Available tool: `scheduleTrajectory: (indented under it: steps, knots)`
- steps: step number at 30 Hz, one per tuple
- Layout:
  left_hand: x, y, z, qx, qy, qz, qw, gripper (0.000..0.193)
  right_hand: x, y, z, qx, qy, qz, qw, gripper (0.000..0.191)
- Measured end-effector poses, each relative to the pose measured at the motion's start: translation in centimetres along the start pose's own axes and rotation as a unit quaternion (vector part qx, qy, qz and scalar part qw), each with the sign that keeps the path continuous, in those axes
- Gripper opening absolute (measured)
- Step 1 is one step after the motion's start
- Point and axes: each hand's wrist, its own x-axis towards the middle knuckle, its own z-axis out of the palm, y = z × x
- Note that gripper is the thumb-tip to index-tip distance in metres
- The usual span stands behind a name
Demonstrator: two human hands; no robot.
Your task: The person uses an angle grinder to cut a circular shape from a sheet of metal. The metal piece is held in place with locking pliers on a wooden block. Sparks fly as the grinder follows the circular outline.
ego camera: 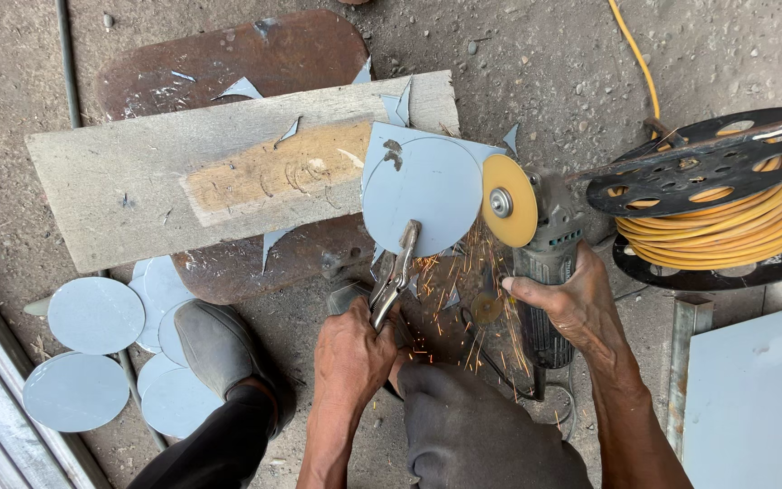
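At the lower left of the frame lie several flat grey round metal discs (95, 314), overlapping on the dirt floor (536, 63), with a grey shoe (217, 347) just beside them. Above, across the upper left and centre, a weathered wooden plank (138, 186) rests over a rusty brown metal plate (255, 54), scattered with pointed grey sheet offcuts (242, 88).

In the centre, the left hand (352, 355) is clenched around the handles of steel locking pliers (395, 274), whose long axis runs up the frame, nose pointing to the top. Their tip clamps the lower rim of a grey sheet-metal piece cut nearly round (423, 186), which lies partly on the plank's right end.

Just right of it, the yellow grinding wheel (510, 200) of a dark angle grinder (549, 272) touches the piece's right edge, orange sparks (463, 299) showering downward. The grinder's body runs vertically, head toward the top. The right hand (572, 303) is wrapped firmly round its body.

At the right edge stands a black perforated cable reel wound with yellow cord (717, 213), and below it a pale grey metal sheet (758, 398).
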Motion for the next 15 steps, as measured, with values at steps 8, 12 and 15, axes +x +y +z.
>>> scheduleTrajectory:
  steps: [8, 12, 15]
  knots:
    - [-0.08, 0.60, -0.37, -0.008, -0.004, -0.010, 1.000, 0.038, 0.12, 0.04, -0.03, 0.007, -0.005, 0.018, 1.000, 0.058]
    - [-0.17, 0.64, -0.41, 0.000, 0.008, 0.005, 1.000, 0.039, 0.21, 0.01, 0.24, 0.026, 0.000, 0.016, 1.000, 0.060]
    - [-0.21, 0.56, -0.40, -0.006, 0.007, -0.004, 1.000, 0.037, 0.24, -0.20, -0.05, 0.030, -0.002, 0.021, 0.999, 0.058]
